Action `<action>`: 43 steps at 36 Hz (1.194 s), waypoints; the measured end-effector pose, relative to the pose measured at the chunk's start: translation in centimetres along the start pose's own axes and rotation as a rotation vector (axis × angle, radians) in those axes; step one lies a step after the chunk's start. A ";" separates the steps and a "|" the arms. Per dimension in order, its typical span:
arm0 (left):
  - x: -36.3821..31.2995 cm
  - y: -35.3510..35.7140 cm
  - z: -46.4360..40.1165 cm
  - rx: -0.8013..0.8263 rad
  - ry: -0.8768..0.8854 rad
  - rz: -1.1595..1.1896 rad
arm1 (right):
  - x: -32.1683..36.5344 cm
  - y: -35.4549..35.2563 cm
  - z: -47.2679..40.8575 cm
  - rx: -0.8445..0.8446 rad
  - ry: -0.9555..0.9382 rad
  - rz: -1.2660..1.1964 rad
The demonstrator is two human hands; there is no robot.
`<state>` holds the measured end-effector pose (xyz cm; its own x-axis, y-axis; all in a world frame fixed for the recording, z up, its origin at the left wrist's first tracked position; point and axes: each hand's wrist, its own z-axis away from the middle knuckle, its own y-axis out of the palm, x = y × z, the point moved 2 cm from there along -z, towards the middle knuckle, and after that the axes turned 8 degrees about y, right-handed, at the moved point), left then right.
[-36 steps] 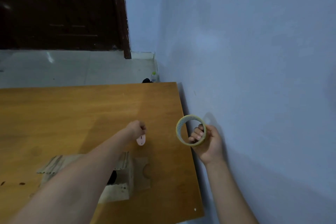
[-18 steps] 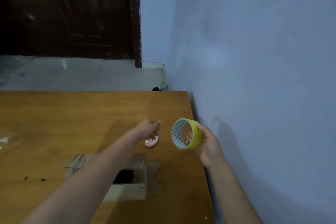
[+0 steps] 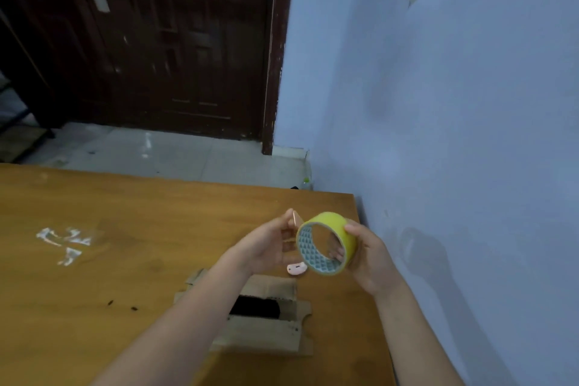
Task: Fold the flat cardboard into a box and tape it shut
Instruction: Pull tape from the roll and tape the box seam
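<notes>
A yellow tape roll [image 3: 327, 243] is held in the air by my right hand [image 3: 371, 258], fingers through its core and thumb on the outer face. My left hand [image 3: 271, 243] is right beside the roll's left rim, fingertips pinched at the tape's edge; whether a tape end is caught is unclear. Below both forearms a partly folded cardboard box [image 3: 266, 320] sits on the wooden table [image 3: 94, 260], its top flaps open with a dark gap showing. My left forearm hides part of the box.
A small pink cutter [image 3: 296, 268] lies on the table just beyond the box. Clear tape scraps [image 3: 64, 241] are stuck to the table at the left. A blue wall [image 3: 454, 135] runs along the table's right edge. A dark door [image 3: 175, 41] stands beyond.
My left hand let go of the pink cutter, which now lies on the table, and rose to the roll's edge. My right hand turned the roll and brought it closer.
</notes>
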<state>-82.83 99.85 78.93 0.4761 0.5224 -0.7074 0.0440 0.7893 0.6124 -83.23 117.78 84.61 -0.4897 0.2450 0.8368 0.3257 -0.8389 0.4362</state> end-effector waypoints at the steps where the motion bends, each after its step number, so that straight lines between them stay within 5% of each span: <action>1: -0.4 -0.4 0.4 -0.017 0.047 0.037 | 0.1 0.3 0.1 0.032 -0.008 0.009; 14: -3.9 -2.6 5.1 0.072 0.408 0.154 | -0.4 2.4 0.4 0.128 -0.034 0.045; 27: -3.0 -3.9 6.9 -0.084 0.302 -0.356 | -0.1 4.8 0.1 0.099 -0.040 0.112; 43: -0.5 -3.0 6.6 0.040 -0.037 -0.302 | 3.8 6.6 0.2 0.264 -0.122 0.092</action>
<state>-77.41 95.13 79.75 0.4680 0.2533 -0.8466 0.2228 0.8933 0.3904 -82.78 113.24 90.75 -0.3525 0.2441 0.9034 0.5712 -0.7085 0.4143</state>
